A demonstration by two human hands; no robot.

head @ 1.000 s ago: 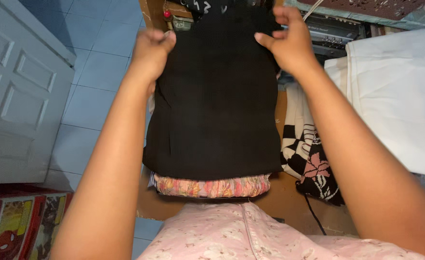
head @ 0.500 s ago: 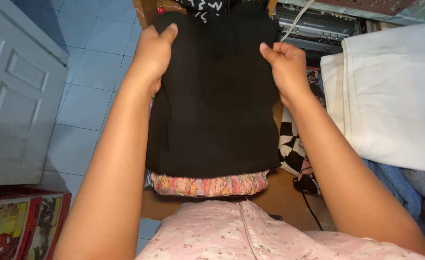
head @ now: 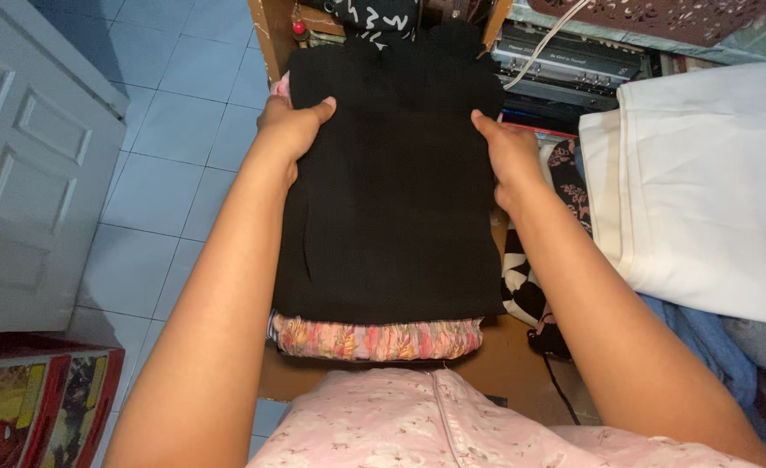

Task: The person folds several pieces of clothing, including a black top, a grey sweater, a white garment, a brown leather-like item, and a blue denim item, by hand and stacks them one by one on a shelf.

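A folded black garment [head: 391, 199] lies on top of a stack of clothes, with a pink floral ruffled piece [head: 374, 338] showing under its near edge. My left hand [head: 292, 128] grips the garment's left side, thumb on top and fingers under the edge. At the right side my right hand [head: 508, 152] clasps the cloth the same way. Both arms reach forward over my pink floral top [head: 435, 425].
The stack sits on a brown wooden surface [head: 513, 360]. A black-and-white patterned cloth [head: 526, 277] and a white folded fabric [head: 704, 191] lie to the right. A grey electronic unit [head: 573, 61] stands at the back. Blue floor tiles [head: 166, 156], a white door [head: 27, 173] and a red box [head: 27, 407] are left.
Both hands have slid from the garment's far top corners down toward me to its sides. The black garment now lies flatter on the stack.
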